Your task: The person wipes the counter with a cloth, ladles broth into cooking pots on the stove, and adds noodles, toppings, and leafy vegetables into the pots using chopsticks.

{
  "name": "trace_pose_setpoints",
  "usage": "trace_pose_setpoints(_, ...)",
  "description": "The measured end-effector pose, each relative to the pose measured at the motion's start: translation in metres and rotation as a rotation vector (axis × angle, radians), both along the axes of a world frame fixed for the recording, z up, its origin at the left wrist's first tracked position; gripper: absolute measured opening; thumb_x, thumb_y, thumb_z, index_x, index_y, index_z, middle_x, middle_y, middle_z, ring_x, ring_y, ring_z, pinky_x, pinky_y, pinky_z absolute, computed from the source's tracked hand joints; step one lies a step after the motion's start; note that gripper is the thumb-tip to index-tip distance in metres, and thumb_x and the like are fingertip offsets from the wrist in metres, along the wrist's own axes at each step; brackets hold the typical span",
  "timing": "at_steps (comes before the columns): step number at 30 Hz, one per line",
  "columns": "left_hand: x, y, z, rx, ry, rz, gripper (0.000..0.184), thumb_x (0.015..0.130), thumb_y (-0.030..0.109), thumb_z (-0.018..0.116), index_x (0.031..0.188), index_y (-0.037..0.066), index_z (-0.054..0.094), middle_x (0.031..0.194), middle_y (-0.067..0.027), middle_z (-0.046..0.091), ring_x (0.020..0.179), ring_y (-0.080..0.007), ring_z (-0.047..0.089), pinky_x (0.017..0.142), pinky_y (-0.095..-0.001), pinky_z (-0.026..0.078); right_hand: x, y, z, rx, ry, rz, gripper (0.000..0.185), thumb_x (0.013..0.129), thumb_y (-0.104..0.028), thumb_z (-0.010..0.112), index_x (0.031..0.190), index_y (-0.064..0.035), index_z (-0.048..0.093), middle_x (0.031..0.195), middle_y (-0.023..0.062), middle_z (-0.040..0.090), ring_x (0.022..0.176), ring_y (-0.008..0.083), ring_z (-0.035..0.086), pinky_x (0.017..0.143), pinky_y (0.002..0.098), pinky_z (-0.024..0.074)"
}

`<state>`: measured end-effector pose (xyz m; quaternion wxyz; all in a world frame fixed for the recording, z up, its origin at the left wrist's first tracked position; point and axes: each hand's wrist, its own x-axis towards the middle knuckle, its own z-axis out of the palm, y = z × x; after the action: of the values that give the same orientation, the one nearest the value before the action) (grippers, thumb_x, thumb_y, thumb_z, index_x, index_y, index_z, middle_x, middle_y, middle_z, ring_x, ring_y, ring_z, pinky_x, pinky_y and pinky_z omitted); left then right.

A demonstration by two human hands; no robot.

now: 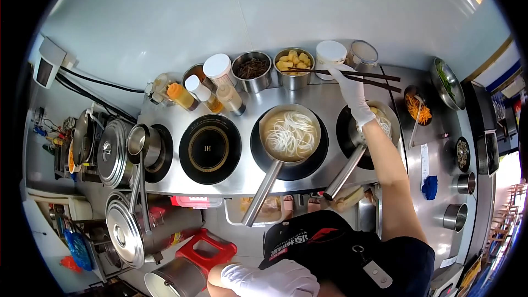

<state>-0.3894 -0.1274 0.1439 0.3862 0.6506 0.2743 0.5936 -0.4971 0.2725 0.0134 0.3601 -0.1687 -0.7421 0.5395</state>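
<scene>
My right hand [349,89], in a white glove, is closed around a pair of long dark chopsticks [379,76]. One chopstick's tip lies over the yellow fried pieces [293,59] in a steel pot [295,81] by the wall. Beneath that forearm is a long-handled saucepan [391,114] with white noodles, partly covered by the arm. Another saucepan [273,165] holds white noodles in cloudy broth [290,135]. My left hand [272,279], also gloved, is held near my body at the bottom edge; its fingers are hidden.
Along the wall stand a pot of dark strips [252,71], white-lidded tubs [218,68] and sauce bottles [181,96]. A round black cooking plate [210,142] is left of the noodles. At right are shredded carrot [419,109] and a blue cloth [430,187]; lidded stockpots [114,153] stand left.
</scene>
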Motion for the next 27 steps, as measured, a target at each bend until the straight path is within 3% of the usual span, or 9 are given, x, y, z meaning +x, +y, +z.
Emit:
trace_pose_setpoints(3, 0.001, 0.000, 0.005, -0.048, 0.032, 0.213, 0.032, 0.070, 0.033, 0.078, 0.067, 0.009, 0.057, 0.060, -0.0061, 0.050, 0.054, -0.0275, 0.050, 0.050, -0.0363, 0.035, -0.013, 0.000, -0.005, -0.144, -0.059, -0.003, 0.017, 0.085, -0.012, 0.065, 0.096, 0.0001, 0.069, 0.094, 0.0056, 0.069, 0.090, 0.0131, 0.062, 0.083, 0.0273, 0.0471)
trace_pose_setpoints(10, 0.009, -0.010, -0.039, 0.341, 0.137, -0.050, 0.038, 0.077, 0.040, 0.069, 0.098, 0.009, 0.070, 0.121, -0.0158, 0.056, 0.062, -0.0238, 0.054, 0.051, -0.0367, 0.040, -0.015, 0.009, -0.013, -0.188, 0.088, -0.066, 0.012, 0.083, -0.011, 0.068, 0.089, -0.0002, 0.070, 0.080, -0.0006, 0.067, 0.073, 0.0085, 0.061, 0.068, 0.0236, 0.0486)
trace_pose_setpoints(12, -0.007, -0.007, 0.015, -0.179, 0.230, 0.202, 0.030, 0.084, 0.039, 0.068, 0.100, 0.014, 0.069, 0.085, -0.0032, 0.059, 0.077, -0.0271, 0.058, 0.058, -0.0510, 0.044, -0.012, 0.019, -0.017, -0.130, 0.087, -0.146, 0.013, 0.083, -0.011, 0.067, 0.087, 0.0005, 0.069, 0.079, -0.0003, 0.066, 0.074, 0.0091, 0.061, 0.068, 0.0236, 0.0488)
trace_pose_setpoints(14, -0.028, 0.013, 0.026, -0.145, 0.211, 0.126, 0.018, 0.084, 0.014, 0.069, 0.070, 0.008, 0.061, 0.077, -0.0061, 0.061, 0.065, -0.0239, 0.060, 0.054, -0.0311, 0.046, -0.005, 0.022, -0.012, -0.199, 0.135, -0.131, 0.014, 0.083, -0.011, 0.067, 0.088, 0.0022, 0.068, 0.082, 0.0025, 0.066, 0.077, 0.0104, 0.062, 0.070, 0.0232, 0.0497)
trace_pose_setpoints(16, -0.027, -0.003, 0.008, -0.321, 0.002, 0.316, 0.022, 0.074, 0.013, 0.078, 0.063, 0.006, 0.060, 0.076, -0.0063, 0.062, 0.066, -0.0216, 0.060, 0.055, -0.0305, 0.045, 0.002, 0.022, -0.003, -0.372, 0.203, -0.117, 0.015, 0.084, -0.010, 0.066, 0.090, 0.0033, 0.067, 0.087, 0.0047, 0.066, 0.080, 0.0115, 0.063, 0.071, 0.0234, 0.0510)
trace_pose_setpoints(17, -0.027, -0.009, 0.003, -0.387, -0.069, 0.479, 0.022, 0.075, 0.011, 0.075, 0.062, 0.004, 0.058, 0.073, -0.0070, 0.061, 0.065, -0.0199, 0.060, 0.054, -0.0294, 0.044, 0.011, 0.019, 0.006, -0.422, 0.255, -0.112, 0.013, 0.085, -0.004, 0.062, 0.093, 0.0062, 0.065, 0.094, 0.0107, 0.065, 0.084, 0.0181, 0.065, 0.072, 0.0288, 0.0595)
trace_pose_setpoints(22, -0.033, -0.048, -0.063, -0.636, -0.278, 1.370, 0.019, 0.088, 0.009, 0.059, 0.071, -0.001, 0.059, 0.074, -0.0073, 0.061, 0.065, -0.0128, 0.057, 0.059, -0.0255, 0.044, 0.077, -0.018, 0.050, -0.054, -0.070, -0.058, 0.016, 0.090, -0.005, 0.053, 0.094, 0.0047, 0.066, 0.092, 0.0078, 0.065, 0.087, 0.0174, 0.065, 0.078, 0.0227, 0.0512)
trace_pose_setpoints(23, -0.035, -0.055, -0.072, -0.714, -0.321, 1.468, 0.019, 0.089, 0.009, 0.057, 0.073, -0.001, 0.059, 0.074, -0.0064, 0.061, 0.066, -0.0118, 0.056, 0.061, -0.0248, 0.043, 0.079, -0.023, 0.036, -0.416, 0.090, -0.074, 0.016, 0.089, -0.007, 0.058, 0.094, 0.0056, 0.066, 0.091, 0.0098, 0.066, 0.081, 0.0185, 0.066, 0.076, 0.0258, 0.0542)
trace_pose_setpoints(27, -0.043, -0.085, -0.131, -0.846, -0.389, 1.697, 0.016, 0.093, 0.010, 0.054, 0.081, 0.000, 0.059, 0.072, -0.0015, 0.058, 0.065, -0.0081, 0.051, 0.064, -0.0221, 0.041, 0.092, -0.056, 0.039, -0.425, -0.207, -0.025, 0.017, 0.092, -0.013, 0.059, 0.095, 0.0017, 0.067, 0.088, 0.0062, 0.065, 0.077, 0.0124, 0.063, 0.062, 0.0216, 0.0472)
